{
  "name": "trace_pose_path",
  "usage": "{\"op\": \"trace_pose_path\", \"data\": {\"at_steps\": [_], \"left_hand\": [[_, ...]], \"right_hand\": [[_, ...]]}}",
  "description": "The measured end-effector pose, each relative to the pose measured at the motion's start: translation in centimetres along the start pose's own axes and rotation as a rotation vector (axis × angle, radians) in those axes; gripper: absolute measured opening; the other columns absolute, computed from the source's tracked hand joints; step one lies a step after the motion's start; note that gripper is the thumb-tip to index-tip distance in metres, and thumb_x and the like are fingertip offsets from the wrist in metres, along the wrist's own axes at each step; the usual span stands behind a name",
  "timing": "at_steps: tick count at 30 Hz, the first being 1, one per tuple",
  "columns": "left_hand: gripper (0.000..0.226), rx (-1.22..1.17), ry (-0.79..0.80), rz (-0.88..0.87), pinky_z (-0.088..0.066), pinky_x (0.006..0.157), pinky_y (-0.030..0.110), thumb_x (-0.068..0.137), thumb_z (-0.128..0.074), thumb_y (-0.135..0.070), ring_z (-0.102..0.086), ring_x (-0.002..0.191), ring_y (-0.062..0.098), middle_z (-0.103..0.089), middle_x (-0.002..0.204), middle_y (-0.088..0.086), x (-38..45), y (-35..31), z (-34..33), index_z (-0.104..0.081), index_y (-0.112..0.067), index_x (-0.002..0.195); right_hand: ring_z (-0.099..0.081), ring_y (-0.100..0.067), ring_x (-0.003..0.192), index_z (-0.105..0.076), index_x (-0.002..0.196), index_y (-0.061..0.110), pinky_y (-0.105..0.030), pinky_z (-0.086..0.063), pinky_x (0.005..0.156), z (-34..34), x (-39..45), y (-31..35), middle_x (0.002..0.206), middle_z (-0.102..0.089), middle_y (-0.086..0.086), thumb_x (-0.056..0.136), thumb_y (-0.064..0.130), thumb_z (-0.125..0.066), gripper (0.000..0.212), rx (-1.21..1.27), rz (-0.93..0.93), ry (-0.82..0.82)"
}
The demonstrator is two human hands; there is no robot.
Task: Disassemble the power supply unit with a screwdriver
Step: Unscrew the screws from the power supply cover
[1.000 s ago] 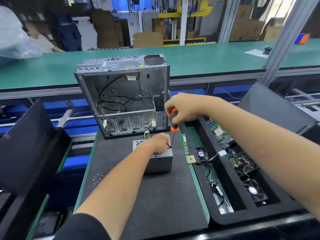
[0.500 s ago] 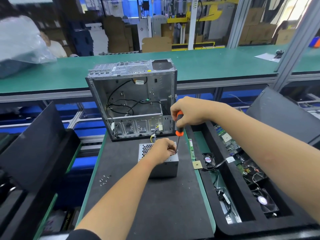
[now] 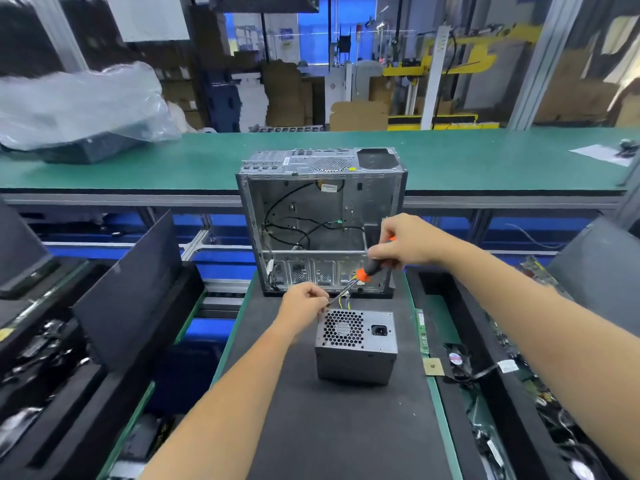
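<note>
The grey power supply unit (image 3: 356, 344) stands on the black mat (image 3: 346, 427), its honeycomb fan grille and power socket facing up. My right hand (image 3: 398, 245) grips the orange and black handle of the screwdriver (image 3: 363, 273), whose shaft slants down and left to the unit's far left top corner. My left hand (image 3: 304, 306) hovers just left of that corner, with its fingers curled at the screwdriver tip; whether they pinch the tip or a screw is hidden.
An empty computer case (image 3: 322, 220) with loose black cables stands behind the unit. A narrow green circuit board (image 3: 421, 329) lies to the right. Black foam trays (image 3: 485, 375) with fans and boards flank the mat. The green conveyor (image 3: 485, 161) runs behind.
My left hand has come off the unit's top and moved to its left corner, uncovering the grille. The screwdriver has tilted from upright to slanted, its tip now at that corner.
</note>
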State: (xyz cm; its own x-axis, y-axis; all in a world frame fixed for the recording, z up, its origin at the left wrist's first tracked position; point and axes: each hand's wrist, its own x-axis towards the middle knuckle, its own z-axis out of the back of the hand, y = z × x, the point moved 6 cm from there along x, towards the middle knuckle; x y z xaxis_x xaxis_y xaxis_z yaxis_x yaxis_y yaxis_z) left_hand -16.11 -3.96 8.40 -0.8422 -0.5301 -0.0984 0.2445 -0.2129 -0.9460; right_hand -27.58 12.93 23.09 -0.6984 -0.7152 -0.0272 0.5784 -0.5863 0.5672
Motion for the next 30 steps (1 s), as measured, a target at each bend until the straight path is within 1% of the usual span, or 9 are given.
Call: {"op": "trace_pose_path", "data": {"at_steps": [3,5,8,11,13,16,18,24,30], "left_hand": [[0.017,-0.167,-0.14,0.034,-0.053,0.062,0.024,0.08,-0.06,0.007,-0.06,0.063,0.015,-0.066,0.069,0.008,0.0,1.2,4.1,-0.065,-0.008,0.075],[0.015,-0.2,-0.194,0.036,-0.051,0.06,0.021,0.078,-0.061,0.007,-0.059,0.061,0.014,-0.065,0.064,0.007,-0.1,2.0,6.3,-0.065,-0.008,0.076],[0.015,-0.08,-0.299,0.045,-0.046,0.059,0.021,0.075,-0.063,0.001,-0.057,0.061,0.012,-0.064,0.065,0.001,-0.2,4.0,9.8,-0.065,-0.014,0.072],[0.018,0.167,-0.398,0.065,-0.043,0.054,0.014,0.074,-0.059,-0.003,-0.056,0.063,0.009,-0.064,0.068,-0.006,-0.8,6.6,13.5,-0.064,-0.019,0.07],[0.022,0.357,-0.338,0.058,-0.044,0.06,0.016,0.074,-0.057,-0.001,-0.058,0.067,0.012,-0.062,0.066,-0.009,-0.9,8.6,14.5,-0.062,-0.021,0.066],[0.018,0.555,-0.193,0.088,-0.048,0.071,0.024,0.076,-0.06,-0.003,-0.061,0.075,0.017,-0.063,0.07,-0.006,-1.0,11.6,14.2,-0.066,-0.018,0.069],[0.013,0.626,-0.157,0.109,-0.045,0.072,0.023,0.079,-0.06,-0.004,-0.061,0.08,0.018,-0.066,0.077,-0.002,-0.9,13.3,13.8,-0.069,-0.014,0.075],[0.01,0.669,-0.152,0.213,-0.044,0.061,0.025,0.083,-0.062,-0.007,-0.056,0.066,0.017,-0.067,0.081,0.003,-0.6,16.7,13.2,-0.065,-0.013,0.075],[0.005,0.654,-0.118,0.27,-0.054,0.067,0.032,0.083,-0.064,-0.009,-0.065,0.072,0.024,-0.068,0.08,0.009,0.0,17.8,12.8,-0.066,-0.011,0.079]], "right_hand": [[-0.068,-0.028,0.058,-0.047,0.074,0.011,-0.036,-0.053,0.055,-3.5,1.7,1.4,0.065,-0.069,-0.013,0.082,0.017,-0.071,0.026,0.19,-0.009,0.142],[-0.065,-0.032,0.057,-0.045,0.078,0.011,-0.035,-0.047,0.054,-6.5,2.5,2.5,0.068,-0.067,-0.02,0.086,0.013,-0.067,0.024,0.258,-0.032,0.277],[-0.06,-0.026,0.046,-0.046,0.081,0.01,-0.03,-0.047,0.048,-10.3,3.8,3.9,0.063,-0.065,-0.019,0.091,0.011,-0.057,0.015,0.27,-0.088,0.344],[-0.058,-0.023,0.041,-0.051,0.081,0.004,-0.025,-0.049,0.041,-12.4,4.9,5.3,0.07,-0.069,-0.022,0.092,0.01,-0.045,0.014,0.084,-0.092,0.302],[-0.059,-0.023,0.049,-0.053,0.081,0.005,-0.026,-0.048,0.045,-13.5,5.7,6.1,0.08,-0.07,-0.021,0.095,0.011,-0.043,0.018,-0.026,-0.077,0.257],[-0.053,-0.025,0.074,-0.048,0.093,0.011,-0.032,-0.04,0.063,-15.6,6.8,6.7,0.094,-0.062,-0.014,0.099,0.02,-0.04,0.014,-0.104,-0.073,0.245],[-0.048,-0.025,0.08,-0.046,0.096,0.012,-0.033,-0.034,0.063,-17.4,7.1,7.0,0.099,-0.06,-0.014,0.099,0.024,-0.041,0.013,-0.122,-0.07,0.282],[-0.048,-0.025,0.07,-0.042,0.104,0.011,-0.033,-0.034,0.057,-22.6,7.3,7.1,0.087,-0.054,-0.011,0.098,0.018,-0.046,0.009,-0.145,-0.116,0.42],[-0.049,-0.03,0.09,-0.039,0.129,0.003,-0.031,-0.037,0.071,-26.6,7.3,6.5,0.123,-0.056,-0.02,0.101,0.021,-0.045,0.033,-0.265,-0.183,0.485]]}}
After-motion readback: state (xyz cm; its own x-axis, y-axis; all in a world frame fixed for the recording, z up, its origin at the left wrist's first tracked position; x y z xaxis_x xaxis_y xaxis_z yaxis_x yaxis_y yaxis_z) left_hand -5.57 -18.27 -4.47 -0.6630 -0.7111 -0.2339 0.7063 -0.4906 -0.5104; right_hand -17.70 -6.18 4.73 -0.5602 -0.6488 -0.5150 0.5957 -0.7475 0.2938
